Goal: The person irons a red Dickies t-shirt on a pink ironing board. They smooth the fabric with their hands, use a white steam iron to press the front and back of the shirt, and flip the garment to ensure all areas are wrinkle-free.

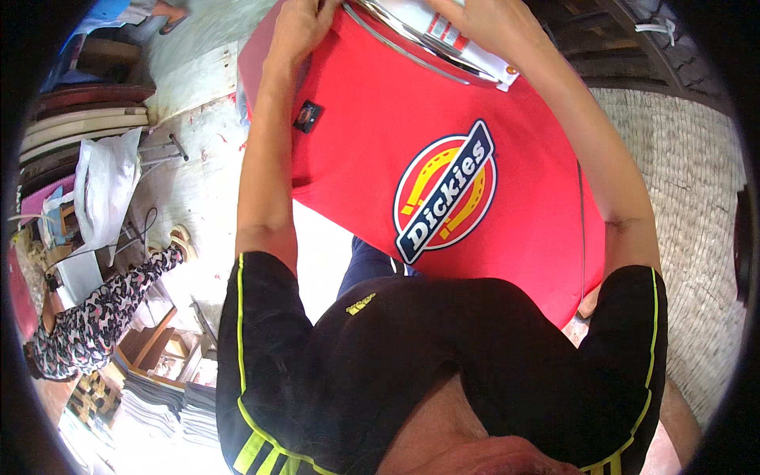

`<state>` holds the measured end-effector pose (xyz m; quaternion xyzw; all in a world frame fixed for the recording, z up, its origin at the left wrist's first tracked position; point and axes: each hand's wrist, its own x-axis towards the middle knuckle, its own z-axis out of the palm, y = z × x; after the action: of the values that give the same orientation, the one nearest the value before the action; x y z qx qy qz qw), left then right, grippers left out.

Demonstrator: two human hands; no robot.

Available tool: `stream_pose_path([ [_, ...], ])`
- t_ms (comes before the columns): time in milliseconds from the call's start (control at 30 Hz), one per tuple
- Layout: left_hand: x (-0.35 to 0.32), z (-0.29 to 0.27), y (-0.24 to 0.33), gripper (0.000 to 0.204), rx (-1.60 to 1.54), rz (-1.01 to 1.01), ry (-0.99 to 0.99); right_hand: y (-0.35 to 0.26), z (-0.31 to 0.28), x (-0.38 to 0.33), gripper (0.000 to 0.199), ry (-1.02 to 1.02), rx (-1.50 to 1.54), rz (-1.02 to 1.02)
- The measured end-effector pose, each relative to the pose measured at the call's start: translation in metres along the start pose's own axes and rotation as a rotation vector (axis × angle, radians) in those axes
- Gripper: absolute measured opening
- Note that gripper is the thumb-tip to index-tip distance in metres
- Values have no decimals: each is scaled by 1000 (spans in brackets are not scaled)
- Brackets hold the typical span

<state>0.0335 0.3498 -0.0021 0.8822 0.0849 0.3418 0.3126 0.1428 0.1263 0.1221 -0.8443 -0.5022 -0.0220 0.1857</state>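
Red cloth (372,150) with a round yellow, red and navy emblem (447,190) spreads out in front of me, hanging toward my lap. A small black tag (307,116) lies on its left part. At the top edge a white piece with red stripes and curved shiny metal rims (467,51) rests against the cloth. My left hand (307,28) is at the cloth's far left, beside the metal rim. Over the white piece reaches my right hand (499,28). The upper edge of the picture cuts off the fingers of both hands, so their grip is hidden.
At left, a person in patterned clothes (103,317) is beside a white plastic bag (107,190) and stacked boards (87,127). Folded grey cloths (154,404) lie lower left. A woven mat surface (673,206) runs along the right. Another person's foot (172,21) shows upper left.
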Motion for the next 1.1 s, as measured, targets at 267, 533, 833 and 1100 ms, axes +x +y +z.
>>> stream_pose_path([
  [267,-30,-4,-6,22,37,-196,159,-21,-3,12,41,-130,61,161],
  [533,-34,-7,2,14,41,-188,210,-38,15,49,42,-70,53,127],
  [833,-38,-16,5,16,-201,-369,213,-34,16,41,42,-121,18,80],
  [1100,-42,-24,2,18,-83,-424,115,-55,11,60,37,-210,180,220],
])
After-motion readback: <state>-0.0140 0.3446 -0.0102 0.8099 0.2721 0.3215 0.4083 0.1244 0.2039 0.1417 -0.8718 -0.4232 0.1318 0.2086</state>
